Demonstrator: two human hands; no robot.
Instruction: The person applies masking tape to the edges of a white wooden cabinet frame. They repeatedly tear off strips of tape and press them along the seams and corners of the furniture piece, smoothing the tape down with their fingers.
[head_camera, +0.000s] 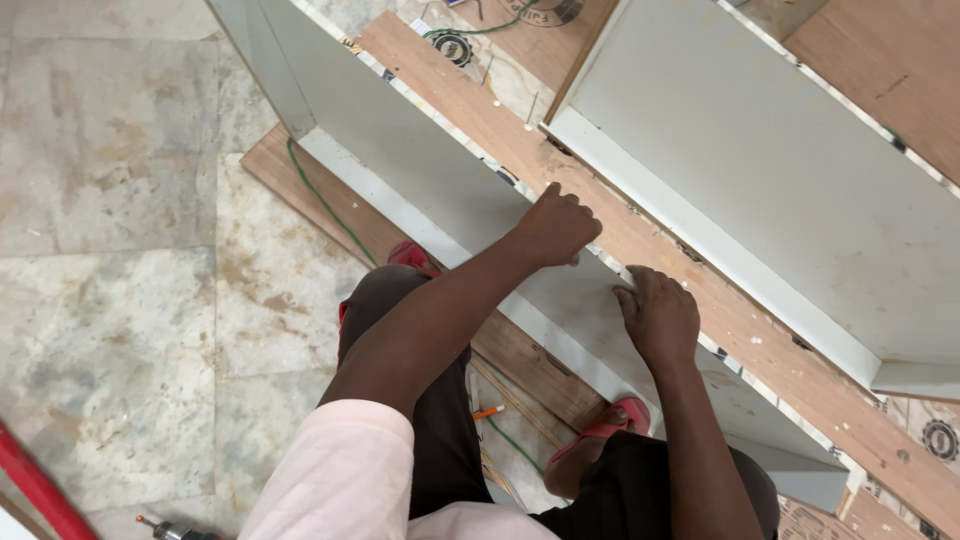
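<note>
Here, left hand clenched on grey panel edge | right hand flat, released | wood strip beside | green cord underfoot

The scene is bright and evenly lit by soft, diffuse light; its source cannot be told. Shadows are weak: a soft dark band lies under the grey panel in the middle of the frame, and a faint shade sits under the left hand and the right hand. The stone floor at the left shows a mild sheen, no hard glare. Focus is sharp in the centre. The pink sleeve at the bottom edge is slightly soft, and straight lines bend a little near the corners.
</note>
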